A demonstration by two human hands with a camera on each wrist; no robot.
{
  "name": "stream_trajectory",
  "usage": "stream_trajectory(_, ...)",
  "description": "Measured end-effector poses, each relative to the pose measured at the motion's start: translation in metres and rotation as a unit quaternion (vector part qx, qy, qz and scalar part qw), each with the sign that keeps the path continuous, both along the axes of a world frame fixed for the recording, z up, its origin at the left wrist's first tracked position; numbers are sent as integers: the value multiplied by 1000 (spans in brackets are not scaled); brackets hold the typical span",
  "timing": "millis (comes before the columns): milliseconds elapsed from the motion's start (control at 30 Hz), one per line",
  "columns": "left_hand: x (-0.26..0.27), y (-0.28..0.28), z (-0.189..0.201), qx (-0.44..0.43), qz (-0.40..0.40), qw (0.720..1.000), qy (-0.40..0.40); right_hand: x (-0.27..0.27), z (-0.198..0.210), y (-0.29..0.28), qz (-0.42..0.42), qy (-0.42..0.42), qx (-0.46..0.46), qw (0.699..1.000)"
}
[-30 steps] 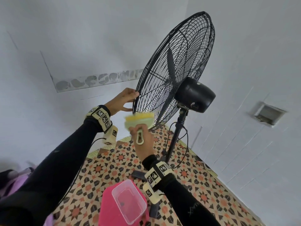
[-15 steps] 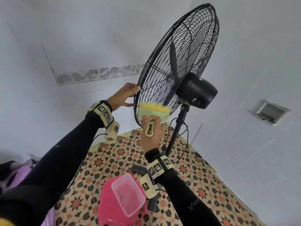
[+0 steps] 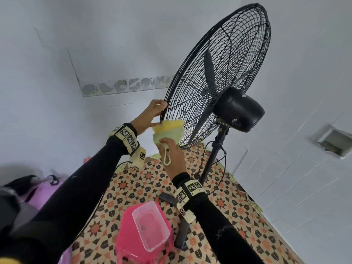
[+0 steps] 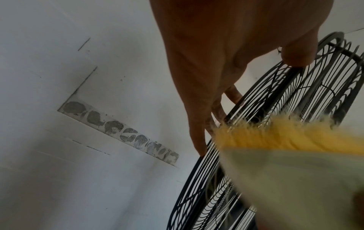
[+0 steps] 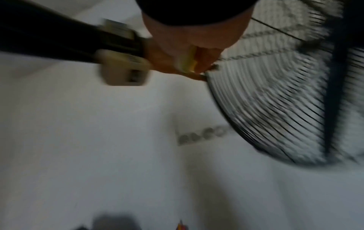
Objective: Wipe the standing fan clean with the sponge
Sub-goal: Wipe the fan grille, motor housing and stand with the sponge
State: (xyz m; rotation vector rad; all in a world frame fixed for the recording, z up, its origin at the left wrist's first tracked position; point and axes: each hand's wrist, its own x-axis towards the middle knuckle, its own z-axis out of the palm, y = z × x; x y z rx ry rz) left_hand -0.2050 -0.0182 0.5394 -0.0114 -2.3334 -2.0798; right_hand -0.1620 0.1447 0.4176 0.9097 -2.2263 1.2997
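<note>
Against fan grille (image 3: 219, 77), yellow-bristled sponge (image 4: 275, 137)

Soft even daylight, head view sharp with wide-angle bending, left wrist dim, right wrist heavily motion-blurred

Pale lettering ran along the right sleeve (image 3: 222, 232) but could not be read with certainty. Square black-and-white coded markers stood on both wristbands (image 3: 127, 136); no other text was legible.
</note>
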Motion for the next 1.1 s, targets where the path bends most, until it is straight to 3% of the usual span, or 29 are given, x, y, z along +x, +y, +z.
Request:
stream_trajectory(100, 1, 1, 3, 1, 10, 1000, -3, -14, -32, 18, -18, 4, 104, 994)
stream_trajectory(200, 5, 6, 4, 16, 16, 1000, -4, -12, -62, 25, -3, -68, 179, 981)
stream_trajectory(267, 6, 9, 5, 25, 24, 999, -1, -10, -51, 19, 17, -101, 162, 981)
stream_trajectory(400, 6, 11, 2, 29, 51, 998, 1, -7, -4, 1, 43, 0, 88, 995)
stream_trajectory(533, 4, 13, -1, 24, 56, 998, 5, -18, -20, 11, 61, 15, 77, 995)
stream_trajectory(600, 3, 15, 0, 27, 59, 998, 7, -21, -47, 24, 73, -54, 110, 990)
stream_trajectory(700, 6, 18, 1, 27, 63, 998, 10, -29, -65, 41, 37, -234, 130, 963)
stream_trajectory(767, 9, 18, 1, 32, 62, 997, 11, -34, -59, 47, 43, -275, 159, 947)
stream_trajectory(867, 9, 17, -2, 34, 61, 998, 10, -30, -32, 54, 131, -340, 199, 910)
stream_trajectory(933, 6, 17, -2, 30, 61, 998, 14, -29, -25, 57, 138, -401, 153, 893)
stream_trajectory(1033, 4, 16, -3, 26, 62, 998, 19, -27, -26, 57, 98, -430, 16, 898)
stream_trajectory(1100, 3, 15, -4, 23, 63, 998, 21, -23, -27, 57, 104, -454, -66, 883)
